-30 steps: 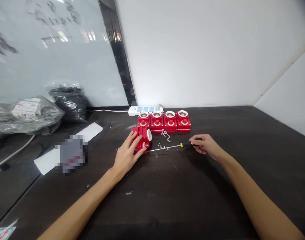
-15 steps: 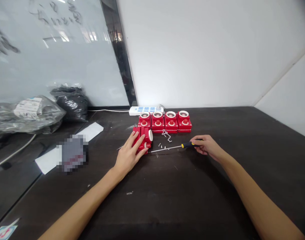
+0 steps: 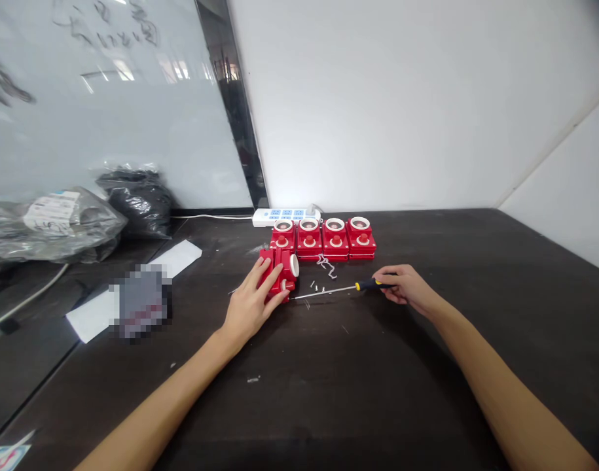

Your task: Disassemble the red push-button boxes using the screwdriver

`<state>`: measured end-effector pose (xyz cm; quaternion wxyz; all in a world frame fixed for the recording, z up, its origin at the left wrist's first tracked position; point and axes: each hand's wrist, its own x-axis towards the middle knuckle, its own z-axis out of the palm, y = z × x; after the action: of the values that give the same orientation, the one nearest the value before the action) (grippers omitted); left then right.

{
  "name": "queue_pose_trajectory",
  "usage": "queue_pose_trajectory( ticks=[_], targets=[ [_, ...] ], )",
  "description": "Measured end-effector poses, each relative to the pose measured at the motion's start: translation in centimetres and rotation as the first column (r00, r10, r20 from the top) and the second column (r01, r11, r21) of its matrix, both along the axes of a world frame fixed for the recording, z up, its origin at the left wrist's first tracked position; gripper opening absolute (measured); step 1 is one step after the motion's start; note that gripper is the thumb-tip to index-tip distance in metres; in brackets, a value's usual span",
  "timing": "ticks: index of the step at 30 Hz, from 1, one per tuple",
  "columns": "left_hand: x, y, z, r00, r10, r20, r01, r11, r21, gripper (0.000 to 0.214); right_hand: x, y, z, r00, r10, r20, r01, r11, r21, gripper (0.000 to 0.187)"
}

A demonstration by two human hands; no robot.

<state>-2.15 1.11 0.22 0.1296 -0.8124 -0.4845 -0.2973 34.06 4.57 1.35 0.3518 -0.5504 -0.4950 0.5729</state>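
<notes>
My left hand [image 3: 250, 302] grips a red box with white round fittings [image 3: 282, 273], held on its side on the dark table [image 3: 328, 379]. My right hand [image 3: 405, 285] is closed on the black-and-yellow handle of a long screwdriver [image 3: 338, 288], which lies nearly level with its tip at the red box's lower right corner. Several small screws [image 3: 319, 286] and a bent metal clip [image 3: 326, 263] lie between the two hands. Behind them a row of several matching red boxes [image 3: 323, 238] stands upright.
A white power strip [image 3: 285, 216] lies behind the red row by the wall. At the left are plastic bags [image 3: 58, 222], white paper [image 3: 174, 258] and a blurred-out item [image 3: 139, 301]. A whiteboard leans at the back left.
Almost nothing has moved. The screwdriver tip stays at the red box and both hands keep their grip, with only a slight shift of view.
</notes>
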Motion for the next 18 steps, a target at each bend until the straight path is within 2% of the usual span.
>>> queue_pose_trajectory(
  ticks=[18],
  targets=[
    [0.02, 0.02, -0.01, 1.000, 0.005, -0.010, -0.004, 1.000, 0.017, 0.053, 0.09, 0.06, -0.24, 1.000, -0.017, -0.014, 0.017, 1.000, -0.009, 0.031]
  ],
)
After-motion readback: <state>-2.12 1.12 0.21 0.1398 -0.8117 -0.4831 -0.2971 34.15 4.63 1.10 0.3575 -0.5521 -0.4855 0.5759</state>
